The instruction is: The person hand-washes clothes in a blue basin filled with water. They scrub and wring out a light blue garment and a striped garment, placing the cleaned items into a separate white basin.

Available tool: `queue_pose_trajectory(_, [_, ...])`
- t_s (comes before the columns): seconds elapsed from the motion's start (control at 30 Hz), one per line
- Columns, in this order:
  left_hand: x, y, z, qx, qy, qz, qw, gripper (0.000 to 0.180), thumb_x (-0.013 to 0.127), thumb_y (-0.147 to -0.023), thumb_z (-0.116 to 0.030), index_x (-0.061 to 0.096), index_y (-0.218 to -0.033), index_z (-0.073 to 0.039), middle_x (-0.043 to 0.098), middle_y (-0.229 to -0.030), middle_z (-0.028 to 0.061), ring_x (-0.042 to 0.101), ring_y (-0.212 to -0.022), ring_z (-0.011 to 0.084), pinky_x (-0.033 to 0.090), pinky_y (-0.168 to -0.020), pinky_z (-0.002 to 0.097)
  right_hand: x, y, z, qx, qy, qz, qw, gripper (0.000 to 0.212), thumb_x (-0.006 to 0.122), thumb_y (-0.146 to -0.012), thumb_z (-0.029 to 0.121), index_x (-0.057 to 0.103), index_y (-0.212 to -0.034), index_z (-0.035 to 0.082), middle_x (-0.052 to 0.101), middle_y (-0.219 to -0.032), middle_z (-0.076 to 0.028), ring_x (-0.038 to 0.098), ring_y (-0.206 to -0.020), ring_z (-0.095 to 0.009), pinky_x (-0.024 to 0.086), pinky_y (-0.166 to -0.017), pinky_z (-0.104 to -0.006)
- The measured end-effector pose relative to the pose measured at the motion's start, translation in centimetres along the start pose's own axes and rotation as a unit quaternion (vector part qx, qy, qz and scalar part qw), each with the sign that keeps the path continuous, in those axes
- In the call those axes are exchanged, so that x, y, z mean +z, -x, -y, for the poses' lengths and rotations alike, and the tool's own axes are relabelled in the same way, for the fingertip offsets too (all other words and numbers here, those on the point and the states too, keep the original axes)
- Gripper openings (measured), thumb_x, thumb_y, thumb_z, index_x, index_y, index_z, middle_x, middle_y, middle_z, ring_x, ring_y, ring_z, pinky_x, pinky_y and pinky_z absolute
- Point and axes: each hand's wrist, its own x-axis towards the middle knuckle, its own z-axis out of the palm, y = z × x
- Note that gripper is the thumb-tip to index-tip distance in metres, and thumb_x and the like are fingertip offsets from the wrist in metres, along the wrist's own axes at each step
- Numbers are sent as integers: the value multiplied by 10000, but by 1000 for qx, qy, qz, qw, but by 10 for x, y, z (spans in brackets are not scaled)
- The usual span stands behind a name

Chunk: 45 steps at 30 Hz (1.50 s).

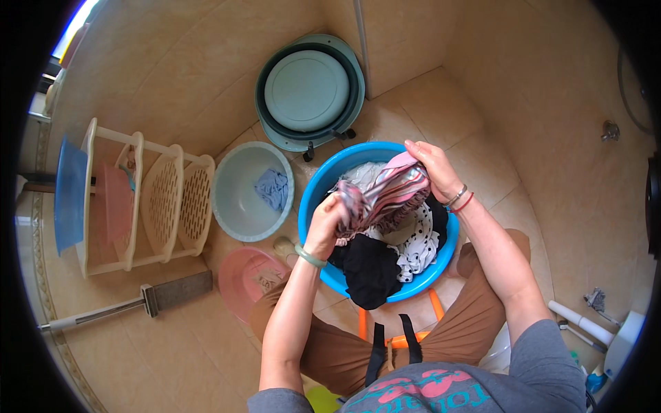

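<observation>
A pink, white and grey striped garment [398,195] is stretched between my hands above a round blue basin [313,186]. My left hand [322,226] is closed around its bunched left end, which looks a little blurred. At the upper right, my right hand [436,169] pinches a pink edge of the same garment. Below it in the basin lie a black cloth [370,270], a white cloth with black dots [419,237] and a pale cloth [363,173]. The striped garment hides part of the pile.
A pale green basin [237,196] with a blue cloth [273,189] stands left of the blue one. Behind is a folding tub [308,86]; nearer lies a pink basin [241,289]. A cream rack [148,199] and a sponge mop [175,292] are further left. Orange stool legs [436,305] show below.
</observation>
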Motion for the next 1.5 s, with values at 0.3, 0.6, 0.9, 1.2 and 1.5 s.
queue_pose_trajectory(0.3, [2,-2,15,210,-563,-168,781,285,704,-723,-50,711,-1003,-105,680,-847,92,596,-817,273,470,-749,340,1,10,14,-21,-37,77,996,181,589,-941,213,550,-934,36,656,-1055,-174,641,-927,-169,530,-816,-300])
queue_pose_trajectory(0.6, [-4,-3,-14,200,300,-90,929,508,488,-857,-74,446,-1363,-85,579,-1211,139,565,-1114,274,456,-964,410,42,26,-8,-193,423,85,881,270,685,-798,132,582,-1035,52,645,-896,-154,653,-846,-306,514,-738,-363])
queue_pose_trajectory(0.9, [25,-13,0,35,329,-80,940,418,591,-947,-290,441,-1320,-179,587,-1116,99,623,-993,256,552,-821,418,99,74,-27,-362,457,204,787,325,660,-835,107,595,-1154,112,555,-828,-109,627,-705,-299,526,-619,-379])
queue_pose_trajectory(1.2, [68,-26,38,-5,155,-372,915,324,519,-942,-358,601,-1050,-64,609,-967,31,573,-823,133,460,-710,301,69,-4,-68,-302,570,-1,764,231,559,-902,190,588,-734,34,647,-805,-136,651,-667,-258,513,-511,-373])
queue_pose_trajectory(1.5, [12,-41,64,54,96,-341,934,311,549,-906,-371,536,-748,-104,531,-697,15,514,-634,138,412,-584,297,107,56,-69,-432,502,65,746,137,629,-830,130,578,-805,6,583,-667,-140,628,-608,-276,534,-554,-367])
